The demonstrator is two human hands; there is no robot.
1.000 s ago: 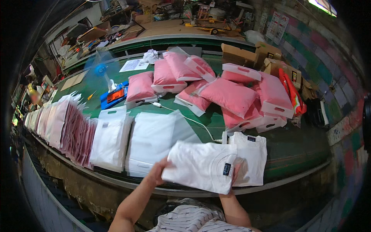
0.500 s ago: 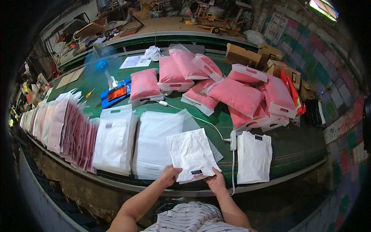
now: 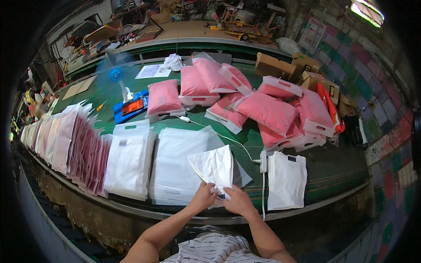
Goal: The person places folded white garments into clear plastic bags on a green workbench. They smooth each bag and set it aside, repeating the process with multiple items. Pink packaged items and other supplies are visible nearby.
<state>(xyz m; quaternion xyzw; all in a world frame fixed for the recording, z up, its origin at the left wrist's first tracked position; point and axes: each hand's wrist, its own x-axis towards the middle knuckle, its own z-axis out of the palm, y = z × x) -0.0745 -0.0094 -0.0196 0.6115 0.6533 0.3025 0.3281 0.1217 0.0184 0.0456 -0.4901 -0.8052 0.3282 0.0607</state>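
A white folded T-shirt [image 3: 217, 163] is gathered at its neck end between my two hands, near the front edge of the table. My left hand [image 3: 203, 197] is closed on its left side, and my right hand [image 3: 239, 200] grips the right side close by. Part of the dark neck label shows between my fingers. The shirt's far end overlaps a stack of frosted plastic bags [image 3: 180, 153]. Right of my hands lies a folded pile of white T-shirts [image 3: 287, 182], beside a white power strip [image 3: 263, 162].
Filled pink bags [image 3: 267, 109] are heaped at the back of the green table [image 3: 329, 175]. To the left stand bagged white shirts [image 3: 127, 162] and a long row of packed pink bags [image 3: 79, 144]. A blue fan [image 3: 116, 75], scissors [image 3: 101, 105] and cardboard boxes [image 3: 276, 65] are farther off.
My hands have come closer together. The shirt's neck end, flat and spread before, is now bunched and folded inward, with its label mostly covered.
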